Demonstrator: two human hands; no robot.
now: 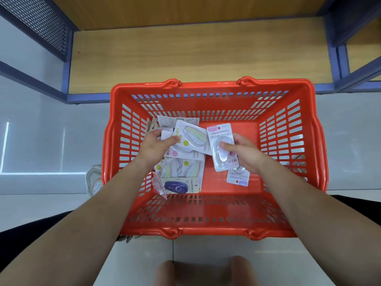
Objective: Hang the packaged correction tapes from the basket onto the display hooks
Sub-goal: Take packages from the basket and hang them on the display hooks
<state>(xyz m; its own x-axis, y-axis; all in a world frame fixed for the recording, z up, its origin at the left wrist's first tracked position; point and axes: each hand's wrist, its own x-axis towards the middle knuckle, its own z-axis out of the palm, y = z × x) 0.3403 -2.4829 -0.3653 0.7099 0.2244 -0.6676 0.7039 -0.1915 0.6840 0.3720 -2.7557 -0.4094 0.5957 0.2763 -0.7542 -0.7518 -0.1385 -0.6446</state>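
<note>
Both hands are down inside the red basket [206, 85], which is sitting on the pale tiled floor [41, 141] with a wooden shelf [185, 54] just past it at 12 o'clock.

The right hand [245, 155] is pinching a pink pack [220, 131]. Its thumb is lying across the clear blister on the front and its fingers are tucked behind the card. The pack is tilting a bit, with its top end leaning toward 11 o'clock, and it's lifted off the basket bottom roughly mid-basket. A second pink pack [237, 179] is lying flat under that hand, toward 5 o'clock.

The left hand [153, 146] is gripping a green pack [191, 137] by its 9 o'clock edge. The thumb is pressing on the front of the card and the fingers are curling round the far side. Can't quite tell whether the fingers are catching another card underneath as well.

The rest of the correction tapes are sitting in a loose pile [179, 168] on the 9 o'clock half of the basket floor, overlapping each other. A blue pack [177, 185] is lying at the 6 o'clock end of that heap, close to the near wall. The 3 o'clock half of the basket floor is showing bare red plastic.
</note>
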